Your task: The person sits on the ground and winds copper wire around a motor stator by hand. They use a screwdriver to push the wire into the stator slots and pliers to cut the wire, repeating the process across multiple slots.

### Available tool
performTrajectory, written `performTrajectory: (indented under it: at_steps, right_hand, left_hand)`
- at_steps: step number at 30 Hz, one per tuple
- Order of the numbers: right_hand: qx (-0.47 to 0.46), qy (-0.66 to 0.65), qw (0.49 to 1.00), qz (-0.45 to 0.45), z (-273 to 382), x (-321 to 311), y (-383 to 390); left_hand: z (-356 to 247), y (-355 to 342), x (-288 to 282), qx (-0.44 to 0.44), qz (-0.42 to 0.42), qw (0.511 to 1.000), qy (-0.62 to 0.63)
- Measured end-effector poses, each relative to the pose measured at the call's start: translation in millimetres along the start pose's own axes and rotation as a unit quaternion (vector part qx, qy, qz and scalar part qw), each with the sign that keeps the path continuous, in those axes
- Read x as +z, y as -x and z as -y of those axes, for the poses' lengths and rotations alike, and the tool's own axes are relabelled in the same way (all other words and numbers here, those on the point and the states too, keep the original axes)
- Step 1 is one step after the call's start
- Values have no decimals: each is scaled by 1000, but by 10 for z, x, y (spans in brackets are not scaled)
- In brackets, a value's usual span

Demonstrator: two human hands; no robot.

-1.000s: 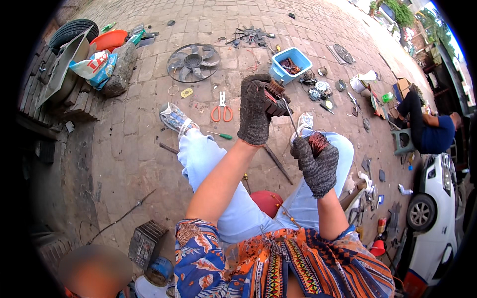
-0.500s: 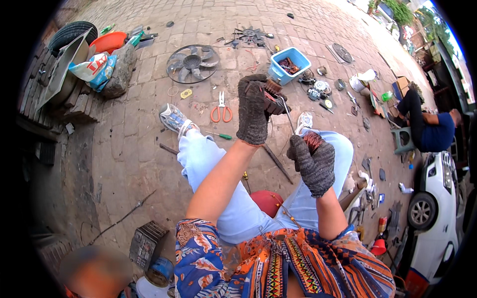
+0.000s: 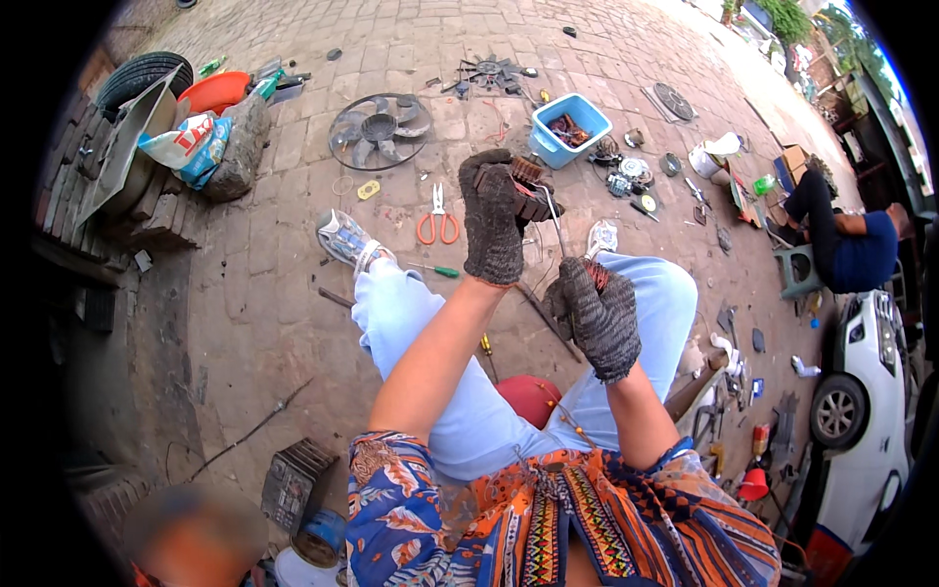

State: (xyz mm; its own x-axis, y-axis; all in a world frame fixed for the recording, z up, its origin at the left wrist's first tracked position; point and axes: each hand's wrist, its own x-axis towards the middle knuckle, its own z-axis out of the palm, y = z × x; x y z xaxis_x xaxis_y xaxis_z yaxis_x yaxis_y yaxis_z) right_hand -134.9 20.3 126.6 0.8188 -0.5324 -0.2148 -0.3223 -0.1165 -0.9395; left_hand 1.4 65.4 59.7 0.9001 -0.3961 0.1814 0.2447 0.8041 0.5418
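Note:
Both my hands wear dark grey knitted gloves. My left hand (image 3: 492, 220) is closed around a motor armature (image 3: 533, 203), with a coppery slotted end showing above the fingers. In my closed right hand (image 3: 601, 318) is a thin metal rod (image 3: 558, 235) with a bent tip. That tip touches or lies right against the armature. Reddish copper wire (image 3: 598, 277) shows at the right glove's fingers; how it is held is hidden. Orange-handled snips (image 3: 437, 217) lie on the paving left of my left hand, above a green-handled screwdriver (image 3: 442, 271).
A blue bin (image 3: 570, 132) with copper scraps stands ahead. Fan wheels (image 3: 380, 127) and motor parts (image 3: 629, 178) lie on the brick paving. A person (image 3: 851, 240) sits at right near a white car (image 3: 861, 421). Another person (image 3: 196, 533) is at lower left.
My right hand has shifted slightly left, toward the armature, with the rod. Less of the copper wire shows at that glove. My left hand has barely moved and keeps its grip.

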Motion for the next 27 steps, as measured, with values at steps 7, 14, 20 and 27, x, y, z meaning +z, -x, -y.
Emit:
performTrajectory:
  at_steps: [7,14,20,27]
  right_hand:
    - [-3,-58,998,-7,-81,13,-42]
    - [-61,136,988,-49,58,36,6]
    - [-96,129,985,-70,-49,31,-33]
    - [-74,124,986,-81,-50,70,-28]
  left_hand:
    - [9,-19,24,17,-6,1000,-1]
    - [-86,-67,0,-38,-35,998,30]
    - [-70,-68,6,-33,-22,999,32]
    - [46,-110,-177,-23,0,999,37]
